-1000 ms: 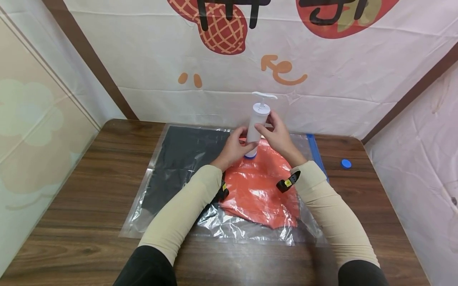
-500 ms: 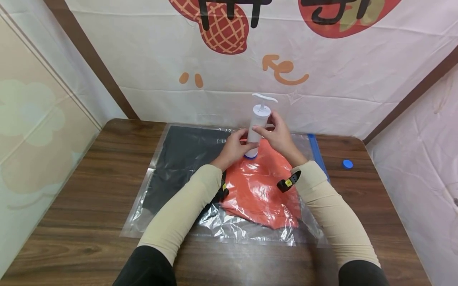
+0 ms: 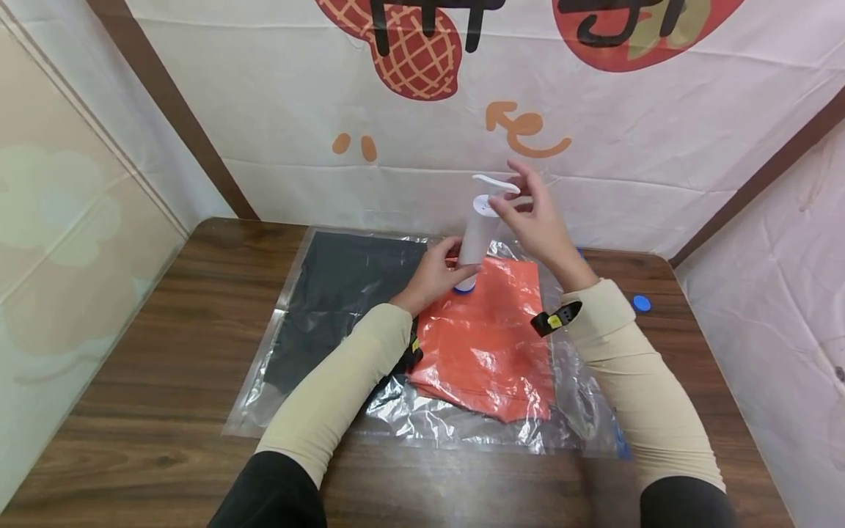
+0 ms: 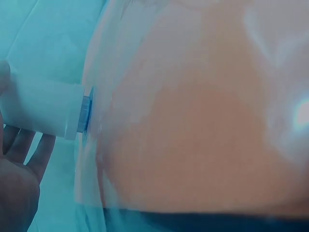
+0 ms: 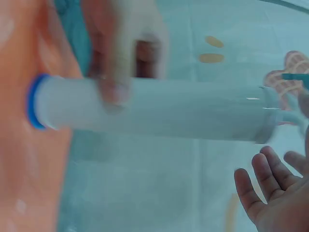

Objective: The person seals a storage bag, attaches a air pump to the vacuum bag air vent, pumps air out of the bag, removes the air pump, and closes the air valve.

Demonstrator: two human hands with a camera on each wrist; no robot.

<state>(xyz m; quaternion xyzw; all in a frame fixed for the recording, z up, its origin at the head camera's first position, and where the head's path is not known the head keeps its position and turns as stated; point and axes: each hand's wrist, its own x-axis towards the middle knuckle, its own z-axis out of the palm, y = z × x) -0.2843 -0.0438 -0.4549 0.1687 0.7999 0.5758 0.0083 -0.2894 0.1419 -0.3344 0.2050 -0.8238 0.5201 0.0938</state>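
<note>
A white hand pump (image 3: 478, 238) stands upright, its lower end at a blue valve (image 3: 464, 289) on a clear plastic bag (image 3: 436, 434). My left hand (image 3: 434, 276) grips the pump's barrel low down; in the right wrist view its fingers wrap the barrel (image 5: 193, 108). Beside the white T-shaped handle (image 3: 498, 184) is my right hand (image 3: 538, 220), fingers loosely spread with the thumb near the pump's top. The right wrist view shows these fingers (image 5: 265, 181) apart from the barrel. Inside the bag lie folded orange cloth (image 3: 488, 345) and dark cloth (image 3: 350, 286).
A round blue cap (image 3: 641, 303) lies on the wooden table (image 3: 152, 352), right of the bag. Behind the table hangs a printed white cloth (image 3: 284, 110). Part of the bag's blue edge (image 3: 623, 440) shows near my right sleeve.
My right hand has let go of the barrel and moved up and right to the handle. The bag's right edge has shifted toward the front. The left hand keeps its grip.
</note>
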